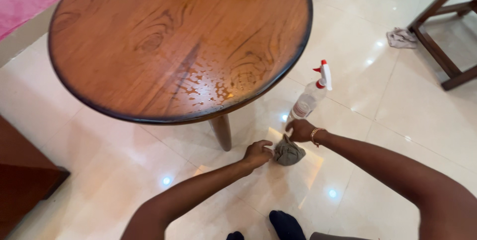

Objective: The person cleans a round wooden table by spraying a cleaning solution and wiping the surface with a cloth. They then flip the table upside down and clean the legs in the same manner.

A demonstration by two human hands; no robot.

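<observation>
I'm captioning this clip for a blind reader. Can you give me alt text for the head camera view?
Seen from above, a person's left hand and right hand both grip a crumpled grey cloth on the glossy tiled floor. A clear spray bottle stands just behind it, beside a round wooden table wet with droplets.

Table top (149, 46) cut by the upper edge, right hand (301, 129) hiding the spray bottle's (310, 98) base.

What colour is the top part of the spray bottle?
The spray bottle has a white nozzle head with red trim, seen in the head view, standing on the floor.
</observation>
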